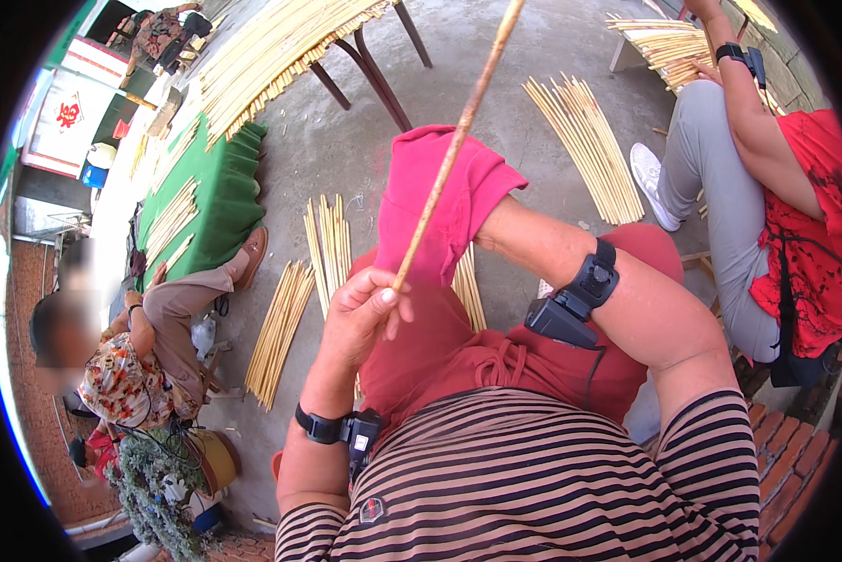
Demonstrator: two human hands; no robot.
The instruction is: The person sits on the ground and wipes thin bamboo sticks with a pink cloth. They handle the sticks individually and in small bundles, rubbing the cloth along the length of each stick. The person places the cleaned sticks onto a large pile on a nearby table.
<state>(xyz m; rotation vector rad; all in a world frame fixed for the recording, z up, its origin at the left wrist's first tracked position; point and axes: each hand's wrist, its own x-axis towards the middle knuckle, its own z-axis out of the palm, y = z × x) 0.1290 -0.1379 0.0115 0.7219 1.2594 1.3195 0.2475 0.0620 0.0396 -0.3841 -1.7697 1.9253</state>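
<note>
Bright daylight fills the scene, and colours are strong and saturated. The concrete floor (571,56) is evenly lit toward its far edge, with soft, short shadows under the table legs (365,66) and beside the bundles of pale sticks (585,145). The far left rim is washed out to near white. The fisheye bends straight lines hard toward the rim, and a black circular border cuts off the corners. The centre is sharp; one face at the left is blurred out.
</note>
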